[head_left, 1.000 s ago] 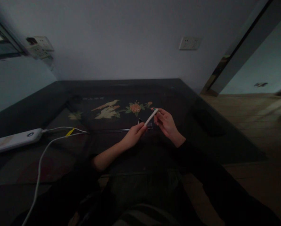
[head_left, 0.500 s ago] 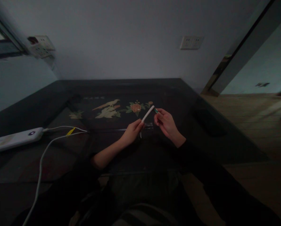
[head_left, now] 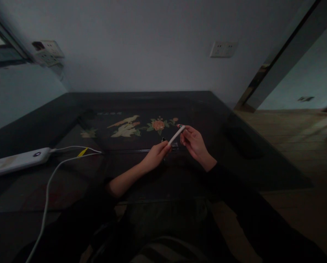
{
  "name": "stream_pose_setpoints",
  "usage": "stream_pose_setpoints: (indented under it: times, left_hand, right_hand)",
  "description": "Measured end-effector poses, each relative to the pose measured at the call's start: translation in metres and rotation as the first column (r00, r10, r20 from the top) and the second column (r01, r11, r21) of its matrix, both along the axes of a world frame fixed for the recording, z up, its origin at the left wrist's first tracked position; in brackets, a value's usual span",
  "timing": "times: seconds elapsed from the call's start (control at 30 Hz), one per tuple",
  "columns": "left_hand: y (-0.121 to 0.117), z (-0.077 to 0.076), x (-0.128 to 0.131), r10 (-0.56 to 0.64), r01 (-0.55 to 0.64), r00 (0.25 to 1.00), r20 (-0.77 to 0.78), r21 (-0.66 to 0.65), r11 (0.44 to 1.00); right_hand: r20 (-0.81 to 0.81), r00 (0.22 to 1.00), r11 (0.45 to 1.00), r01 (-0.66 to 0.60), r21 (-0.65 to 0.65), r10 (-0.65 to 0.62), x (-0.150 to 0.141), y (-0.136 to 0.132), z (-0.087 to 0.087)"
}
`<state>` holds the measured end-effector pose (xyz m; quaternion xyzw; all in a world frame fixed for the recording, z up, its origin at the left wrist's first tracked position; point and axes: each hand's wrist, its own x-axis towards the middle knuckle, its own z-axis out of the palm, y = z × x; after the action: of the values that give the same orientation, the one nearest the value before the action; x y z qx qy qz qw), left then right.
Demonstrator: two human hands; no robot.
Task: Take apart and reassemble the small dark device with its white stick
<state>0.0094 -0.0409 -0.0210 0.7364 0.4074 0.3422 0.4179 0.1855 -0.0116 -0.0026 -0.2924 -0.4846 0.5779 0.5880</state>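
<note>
My left hand (head_left: pixel 158 152) is closed around the lower end of a slim white pen-like stick (head_left: pixel 176 134), which slants up to the right. My right hand (head_left: pixel 193 143) pinches a small dark green piece (head_left: pixel 181 126) at the stick's upper end. The stick overlaps that piece, and I cannot tell whether the two are joined. A small dark tip (head_left: pixel 163 139) shows just above my left thumb; what it belongs to is hidden. Under the stick a clear, shiny object (head_left: pixel 175 147) lies on the dark table, partly covered by my left hand.
A white power bank (head_left: pixel 21 160) rests on the left of the glossy table (head_left: pixel 202 175). Its white cable (head_left: pixel 47 197) with a yellow tag (head_left: pixel 82 152) runs toward me. A flat dark object (head_left: pixel 243 142) lies at the right. Wall sockets (head_left: pixel 223 49) are behind.
The white stick's upper end has moved slightly right and now overlaps the dark green piece. My left hand has shifted a little to the right, while my right hand stays nearly in place.
</note>
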Motion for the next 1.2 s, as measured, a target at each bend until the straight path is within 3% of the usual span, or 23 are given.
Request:
stream_pose_setpoints:
  times: [0.33, 0.87, 1.2]
  left_hand:
    - [0.0056, -0.0004, -0.0023, 0.128, -0.128, 0.992, -0.003, 0.013, 0.992]
    - [-0.0013, 0.0006, 0.0003, -0.012, 0.012, 1.0, -0.006, 0.001, 1.0]
    - [0.0065, -0.0015, -0.0019, 0.103, -0.103, 0.994, 0.018, -0.003, 0.995]
  right_hand:
    - [0.006, 0.999, 0.998, -0.042, 0.036, 0.041, -0.0004, 0.0012, -0.0031]
    - [0.0, 1.0, 0.999, -0.029, 0.031, 0.029, 0.0, 0.001, -0.0036]
    - [-0.006, 0.998, 0.998, -0.06, 0.033, 0.06, -0.0002, 0.0019, -0.0051]
